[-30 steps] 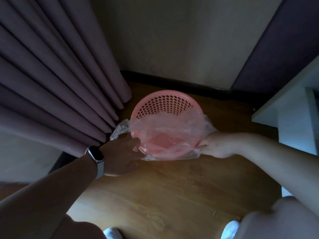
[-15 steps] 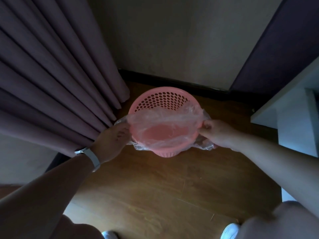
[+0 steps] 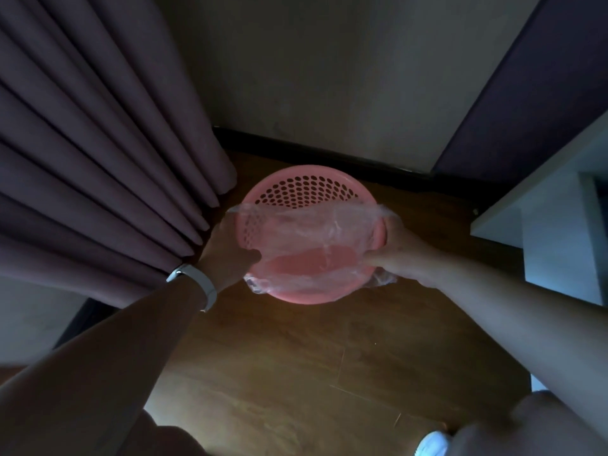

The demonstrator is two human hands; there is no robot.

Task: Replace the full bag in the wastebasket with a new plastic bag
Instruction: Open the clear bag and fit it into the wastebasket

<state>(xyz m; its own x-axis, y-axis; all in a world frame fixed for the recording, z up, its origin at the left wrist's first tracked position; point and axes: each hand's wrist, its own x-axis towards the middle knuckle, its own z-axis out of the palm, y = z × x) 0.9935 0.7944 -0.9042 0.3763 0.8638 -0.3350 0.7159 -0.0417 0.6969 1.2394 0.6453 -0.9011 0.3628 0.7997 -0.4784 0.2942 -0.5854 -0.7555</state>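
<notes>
The basket (image 3: pixel 309 189) stands at the floor's (image 3: pixel 296 357) far edge, by the wall. The left hand (image 3: pixel 227 248) and right hand (image 3: pixel 398 255) each pinch the bag (image 3: pixel 312 232) at opposite rim sides, apparently stretching its mouth to fold it over.

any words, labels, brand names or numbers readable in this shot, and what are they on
None: no text can be read anywhere in this picture.
Pink wastebasket: plain plastic with holes, no label seen.
Clear plastic bag: no print seen.
Wristband: no marking readable.
White shoe: blurred and cut off at the edge, so nothing can be read.
</notes>
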